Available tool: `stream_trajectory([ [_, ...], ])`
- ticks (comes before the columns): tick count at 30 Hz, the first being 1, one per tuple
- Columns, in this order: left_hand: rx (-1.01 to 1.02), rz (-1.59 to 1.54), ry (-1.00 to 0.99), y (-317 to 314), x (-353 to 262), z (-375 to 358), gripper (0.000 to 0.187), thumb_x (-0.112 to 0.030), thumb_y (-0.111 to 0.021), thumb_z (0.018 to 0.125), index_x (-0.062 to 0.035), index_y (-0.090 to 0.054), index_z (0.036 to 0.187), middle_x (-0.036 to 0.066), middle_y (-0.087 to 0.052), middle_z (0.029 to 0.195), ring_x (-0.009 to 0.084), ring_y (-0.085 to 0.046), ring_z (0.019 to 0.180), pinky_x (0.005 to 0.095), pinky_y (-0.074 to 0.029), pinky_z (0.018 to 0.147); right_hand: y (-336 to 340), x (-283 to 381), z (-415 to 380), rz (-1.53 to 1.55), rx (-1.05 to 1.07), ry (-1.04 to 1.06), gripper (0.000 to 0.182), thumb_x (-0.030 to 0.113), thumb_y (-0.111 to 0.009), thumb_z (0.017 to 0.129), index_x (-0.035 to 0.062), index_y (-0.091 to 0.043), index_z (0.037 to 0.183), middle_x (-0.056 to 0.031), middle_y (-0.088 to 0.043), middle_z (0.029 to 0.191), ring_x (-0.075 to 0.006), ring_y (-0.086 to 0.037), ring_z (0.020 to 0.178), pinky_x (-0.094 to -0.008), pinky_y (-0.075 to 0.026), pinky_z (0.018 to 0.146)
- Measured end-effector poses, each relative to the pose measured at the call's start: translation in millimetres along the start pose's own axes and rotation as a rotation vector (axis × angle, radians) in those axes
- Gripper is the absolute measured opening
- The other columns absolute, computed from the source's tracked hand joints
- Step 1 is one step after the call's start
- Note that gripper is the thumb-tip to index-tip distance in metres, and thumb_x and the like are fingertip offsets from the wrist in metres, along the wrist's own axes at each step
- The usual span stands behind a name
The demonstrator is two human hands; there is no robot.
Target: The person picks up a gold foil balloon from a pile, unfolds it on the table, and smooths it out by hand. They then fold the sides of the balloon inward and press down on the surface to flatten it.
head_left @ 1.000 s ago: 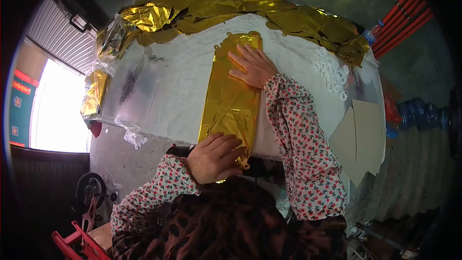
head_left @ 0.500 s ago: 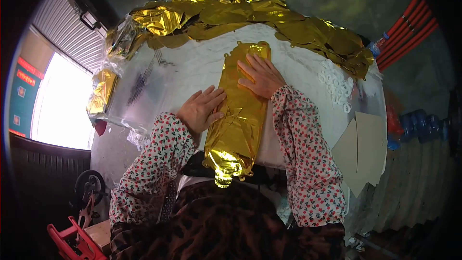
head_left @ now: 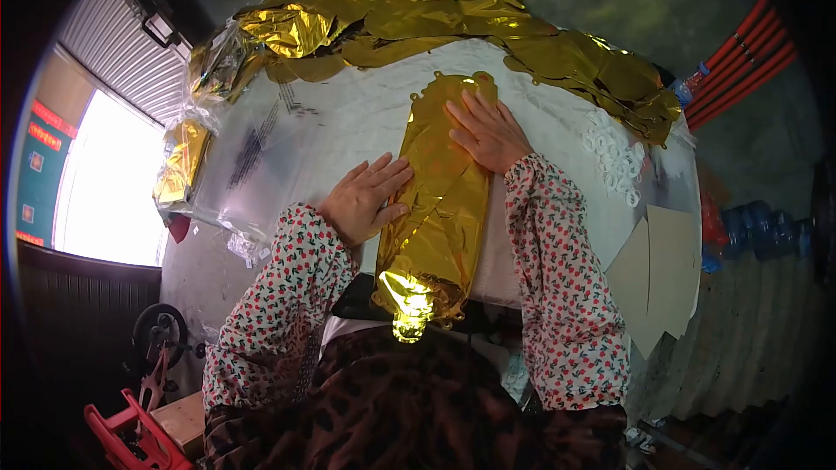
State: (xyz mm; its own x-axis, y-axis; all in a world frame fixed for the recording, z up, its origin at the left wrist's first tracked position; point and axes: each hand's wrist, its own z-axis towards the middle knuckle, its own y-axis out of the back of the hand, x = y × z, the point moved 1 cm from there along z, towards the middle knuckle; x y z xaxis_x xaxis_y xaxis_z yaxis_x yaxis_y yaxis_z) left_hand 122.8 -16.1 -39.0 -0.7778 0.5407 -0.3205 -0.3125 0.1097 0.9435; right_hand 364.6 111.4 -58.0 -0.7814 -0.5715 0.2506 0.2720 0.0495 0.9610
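A flat gold foil balloon [head_left: 442, 183], long and folded, lies on the white-covered table [head_left: 340, 126] in front of me. Its shiny lower end hangs over the near table edge. My left hand [head_left: 364, 200] rests at its left side, fingers stretched out and tips on the foil. On the upper right part of the balloon my right hand [head_left: 492, 135] lies flat with the fingers spread. Small tabs stick out along the foil's top and bottom edges. Neither hand grips anything.
A pile of gold foil balloons [head_left: 418, 22] lines the far table edge. White rings [head_left: 614, 157] lie in a heap at right, near grey-brown cardboard sheets [head_left: 653, 270]. A gold foil packet [head_left: 183, 161] sits at left. A red stool [head_left: 139, 435] stands on the floor.
My right hand has slid slightly to the right and down on the foil. The left hand stays nearly in place, and the foil's lower end has shifted a little.
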Motion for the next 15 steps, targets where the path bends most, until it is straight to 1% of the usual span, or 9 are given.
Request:
stream_trajectory([
  [1, -0.007, 0.002, -0.003, -1.5, 0.7, -0.3, 0.058, -0.026, -0.057, 0.088, -0.0085, -0.038, 0.14, 0.012, -0.034, 0.147, 0.031, -0.028, 0.137, 0.0466, -0.026, 0.11, 0.6, 2.6, -0.6, -0.061, 0.06, -0.039, 0.061, 0.058, -0.028, 0.095, 0.0265, -0.026, 0.146, -0.0059, -0.016, 0.155, -0.0211, -0.011, 0.143, -0.0424, -0.006, 0.115],
  [6, -0.024, 0.012, -0.009, -1.6, -0.9, -0.8, 0.058, -0.026, -0.057, 0.088, -0.0079, -0.038, 0.139, 0.013, -0.034, 0.146, 0.0316, -0.029, 0.137, 0.0456, -0.027, 0.11, 2.3, 3.8, -1.2, -0.078, 0.069, -0.041, 0.063, 0.06, -0.028, 0.094, 0.027, -0.024, 0.147, -0.004, -0.014, 0.155, -0.0186, -0.01, 0.143, -0.0414, -0.005, 0.116],
  [8, -0.065, -0.024, -0.029, 0.2, -1.2, 0.8, 0.057, -0.026, -0.057, 0.088, -0.0057, -0.038, 0.138, 0.016, -0.035, 0.145, 0.0327, -0.03, 0.136, 0.045, -0.028, 0.109, 2.3, 5.0, -2.4, -0.084, 0.08, -0.046, 0.063, 0.06, -0.028, 0.094, 0.0271, -0.023, 0.147, -0.0038, -0.014, 0.155, -0.0182, -0.009, 0.143, -0.041, -0.004, 0.116],
  [10, -0.087, -0.009, -0.033, 4.1, -0.1, 9.6, 0.058, -0.027, -0.057, 0.089, -0.0045, -0.038, 0.138, 0.017, -0.035, 0.145, 0.0332, -0.031, 0.136, 0.0447, -0.028, 0.109, 3.3, 5.8, -3.1, -0.091, 0.052, -0.025, 0.061, 0.057, -0.03, 0.095, 0.0246, -0.026, 0.147, -0.0088, -0.017, 0.154, -0.0238, -0.013, 0.143, -0.041, -0.008, 0.115],
  [11, -0.112, 0.008, -0.039, 6.3, 1.9, 16.0, 0.058, -0.028, -0.057, 0.089, -0.0034, -0.038, 0.138, 0.018, -0.035, 0.144, 0.0338, -0.031, 0.135, 0.0444, -0.029, 0.108, 3.9, 6.7, -2.8, -0.093, 0.054, -0.021, 0.061, 0.057, -0.03, 0.095, 0.0246, -0.026, 0.147, -0.0088, -0.017, 0.154, -0.0238, -0.013, 0.143, -0.041, -0.008, 0.115],
  [13, -0.142, 0.009, -0.044, 2.9, 7.7, 31.2, 0.056, -0.027, -0.055, 0.09, -0.0018, -0.038, 0.137, 0.016, -0.036, 0.144, 0.0336, -0.03, 0.136, 0.0444, -0.029, 0.109, 5.6, 8.9, -3.0, -0.083, 0.059, -0.041, 0.061, 0.057, -0.03, 0.095, 0.0245, -0.026, 0.147, -0.0089, -0.017, 0.154, -0.0239, -0.013, 0.143, -0.0408, -0.009, 0.115],
  [15, -0.11, 0.047, 0.053, 4.0, 9.3, 44.4, 0.054, -0.025, -0.053, 0.091, -0.0029, -0.038, 0.137, 0.014, -0.035, 0.145, 0.0323, -0.028, 0.137, 0.0445, -0.028, 0.109, 3.4, 7.3, -1.4, -0.103, 0.048, -0.025, 0.061, 0.057, -0.03, 0.095, 0.0241, -0.026, 0.147, -0.0092, -0.018, 0.154, -0.0239, -0.013, 0.143, -0.041, -0.009, 0.114],
])
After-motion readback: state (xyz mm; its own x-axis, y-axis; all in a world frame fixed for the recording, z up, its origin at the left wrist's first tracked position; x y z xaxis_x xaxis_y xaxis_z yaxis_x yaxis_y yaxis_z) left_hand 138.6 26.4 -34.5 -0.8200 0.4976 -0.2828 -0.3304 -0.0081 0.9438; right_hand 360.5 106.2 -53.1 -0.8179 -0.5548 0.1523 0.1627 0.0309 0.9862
